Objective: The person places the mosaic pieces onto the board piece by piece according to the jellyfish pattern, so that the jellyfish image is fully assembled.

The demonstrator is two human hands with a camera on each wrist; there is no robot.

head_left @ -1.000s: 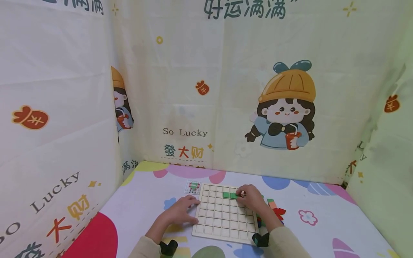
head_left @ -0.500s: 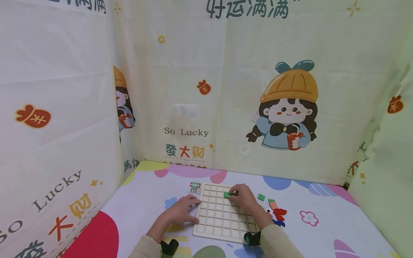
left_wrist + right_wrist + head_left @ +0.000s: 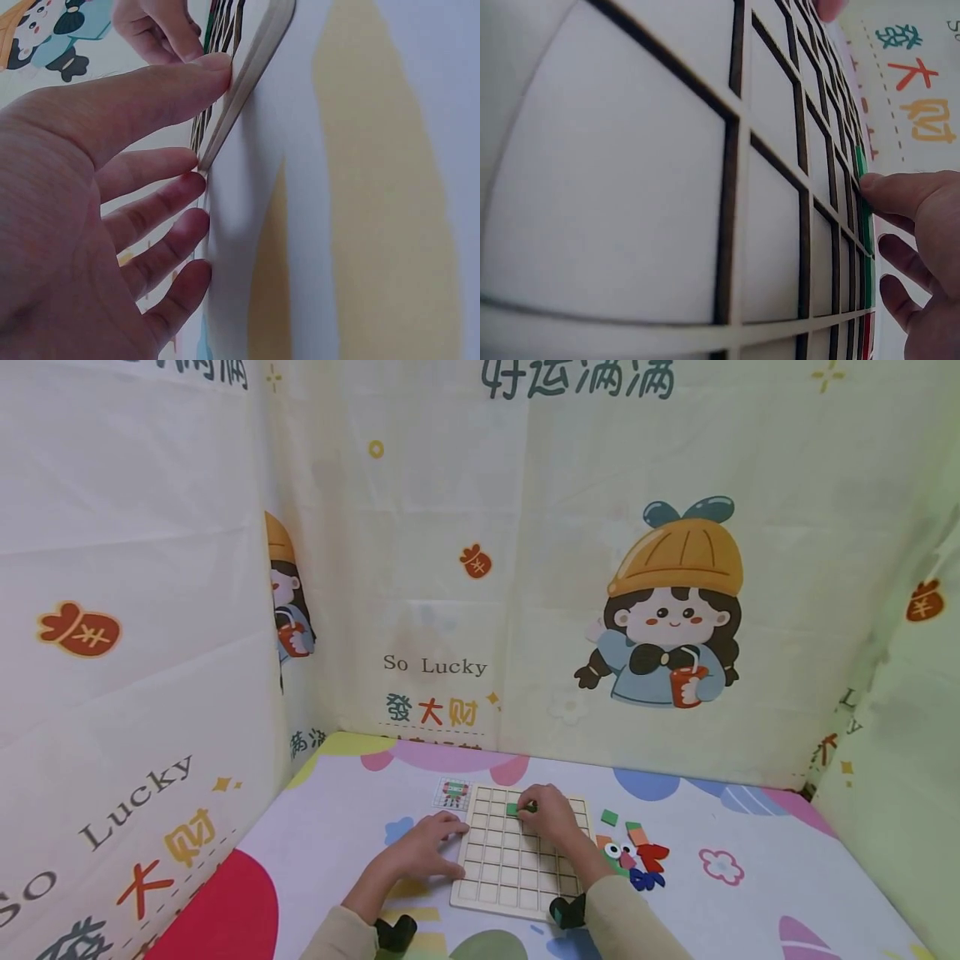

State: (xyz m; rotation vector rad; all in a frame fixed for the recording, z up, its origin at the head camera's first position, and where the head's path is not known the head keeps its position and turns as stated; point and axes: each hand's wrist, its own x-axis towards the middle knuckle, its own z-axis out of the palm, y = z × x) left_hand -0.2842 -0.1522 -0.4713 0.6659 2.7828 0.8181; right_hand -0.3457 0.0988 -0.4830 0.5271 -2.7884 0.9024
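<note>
A pale wooden grid board (image 3: 498, 872) lies on the table, its cells outlined by raised strips. My left hand (image 3: 423, 847) rests along its left edge with fingers spread, and in the left wrist view the thumb (image 3: 165, 94) touches the board's rim. My right hand (image 3: 553, 822) is over the far row, thumb and index together at a flat green tile (image 3: 512, 810). In the right wrist view the thumb tip meets that green tile (image 3: 860, 159), and the index tip is hidden behind it. More green and a red tile (image 3: 868, 330) follow in the same row.
A small card (image 3: 453, 792) with a gridded figure lies beyond the board's left corner. Right of the board are a loose green tile (image 3: 609, 817), red pieces (image 3: 653, 857), blue pieces (image 3: 647, 880) and a piece with eyes (image 3: 611, 850). Patterned cloth walls (image 3: 420, 610) enclose the table.
My right hand has moved left along the far row, and the green at its fingertips now reaches one cell further left. The pieces right of the board have come into view. My left hand stays put.
</note>
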